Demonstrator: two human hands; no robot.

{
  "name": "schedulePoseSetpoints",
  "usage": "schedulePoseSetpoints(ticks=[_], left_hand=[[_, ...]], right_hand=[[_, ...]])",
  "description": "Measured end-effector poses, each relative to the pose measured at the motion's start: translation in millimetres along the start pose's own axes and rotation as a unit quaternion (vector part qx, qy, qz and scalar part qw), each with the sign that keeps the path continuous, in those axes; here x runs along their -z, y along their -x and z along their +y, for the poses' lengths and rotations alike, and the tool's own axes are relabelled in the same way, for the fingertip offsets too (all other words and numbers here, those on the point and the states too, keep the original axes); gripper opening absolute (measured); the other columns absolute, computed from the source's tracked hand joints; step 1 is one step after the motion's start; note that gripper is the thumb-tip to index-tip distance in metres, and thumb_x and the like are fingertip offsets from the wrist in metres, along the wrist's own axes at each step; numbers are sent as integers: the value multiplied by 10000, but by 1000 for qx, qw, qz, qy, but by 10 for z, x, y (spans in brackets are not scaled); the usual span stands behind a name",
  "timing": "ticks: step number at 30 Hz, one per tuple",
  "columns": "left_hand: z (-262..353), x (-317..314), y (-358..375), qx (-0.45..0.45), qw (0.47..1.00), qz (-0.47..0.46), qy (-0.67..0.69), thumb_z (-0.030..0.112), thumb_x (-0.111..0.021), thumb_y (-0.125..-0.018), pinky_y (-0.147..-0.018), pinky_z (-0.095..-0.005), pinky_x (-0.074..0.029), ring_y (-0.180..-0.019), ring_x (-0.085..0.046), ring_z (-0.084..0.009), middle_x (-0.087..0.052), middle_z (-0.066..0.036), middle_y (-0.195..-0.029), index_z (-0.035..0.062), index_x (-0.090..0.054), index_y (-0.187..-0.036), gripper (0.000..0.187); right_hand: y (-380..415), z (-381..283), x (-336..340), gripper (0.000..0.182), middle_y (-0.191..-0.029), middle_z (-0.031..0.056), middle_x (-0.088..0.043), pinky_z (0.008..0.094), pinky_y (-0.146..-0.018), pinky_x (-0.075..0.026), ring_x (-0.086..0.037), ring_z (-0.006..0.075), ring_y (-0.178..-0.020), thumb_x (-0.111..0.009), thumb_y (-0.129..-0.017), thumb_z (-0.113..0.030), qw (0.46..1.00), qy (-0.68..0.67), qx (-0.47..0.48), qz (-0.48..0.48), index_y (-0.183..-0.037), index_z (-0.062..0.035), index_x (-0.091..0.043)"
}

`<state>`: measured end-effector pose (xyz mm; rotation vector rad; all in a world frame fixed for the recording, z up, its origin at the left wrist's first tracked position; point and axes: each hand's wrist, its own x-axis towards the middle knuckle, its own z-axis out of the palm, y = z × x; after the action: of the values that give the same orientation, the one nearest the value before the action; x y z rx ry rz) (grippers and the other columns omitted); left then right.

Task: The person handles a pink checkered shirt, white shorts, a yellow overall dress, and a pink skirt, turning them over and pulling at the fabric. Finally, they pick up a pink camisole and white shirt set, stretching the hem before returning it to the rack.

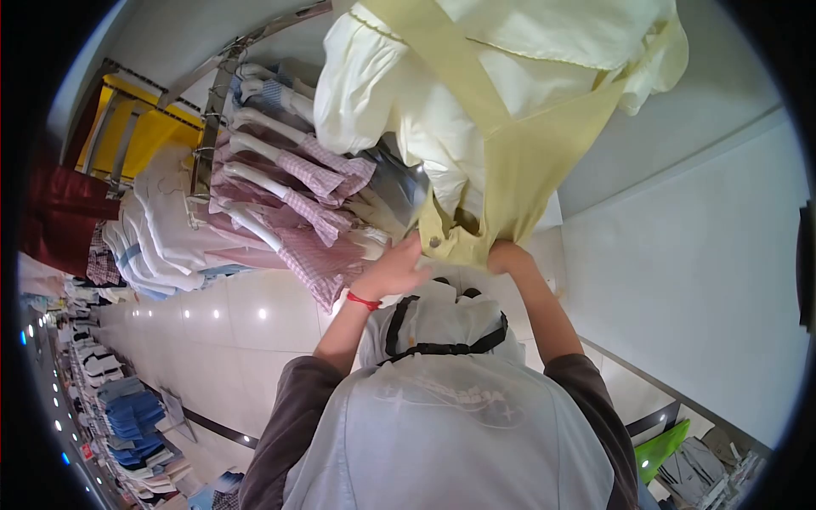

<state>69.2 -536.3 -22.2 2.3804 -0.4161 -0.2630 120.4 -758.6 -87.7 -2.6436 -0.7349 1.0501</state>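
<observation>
You are holding your left forearm (341,337) and right forearm (544,310) out in front, angling them inward. Your left hand (388,269) is holding its thumb (416,278) apart; your right hand (507,257) is resting bent inward at the wrist, its fingertips hiding from view.

Yellow pinafore (544,161): waist opening in shadow, inside unreadable
Cream blouse (425,85), above and behind yellow pinafore: top cut off by upper edge
Right hand (507,257), at pinafore's lower right: fingers hidden by cloth, grip unclear
Left hand (393,270), at its lower left: fingertips partly lost at the fold, contact uncertain
Lettering (459,393) on pale vest (450,450), below pinafore: too faint to read
Denim pile (132,421), far lower left of pinafore: small, pieces uncountable
Dark object (806,268), far right of pinafore: cut off, unidentifiable
</observation>
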Motion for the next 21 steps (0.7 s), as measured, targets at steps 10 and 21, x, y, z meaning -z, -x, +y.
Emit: schedulePoseSetpoints(ticks=[10, 21], left_hand=[[-146, 37, -144, 98, 992, 52, -59, 177, -571, -758, -936, -459, -338, -811, -597, -293, -607, -194, -850, -5, -485, -1061, 363], [112, 83, -94, -5, 921, 189, 341, 41, -598, -794, -728, -203, -410, -840, -526, -113, -541, -80, -939, 9, -445, -1069, 316]], right_hand=[[-78, -212, -371, 176, -763, 175, -617, 397, -672, -476, -601, 311, -708, -505, -669, -91, 986, 29, -12, 165, -762, -4, -627], [176, -335, -582, 263, -916, 239, -551, 456, -743, -428, -535, 386, -825, -474, -694, -53, 971, -112, 89, 192, -942, 26, -515]])
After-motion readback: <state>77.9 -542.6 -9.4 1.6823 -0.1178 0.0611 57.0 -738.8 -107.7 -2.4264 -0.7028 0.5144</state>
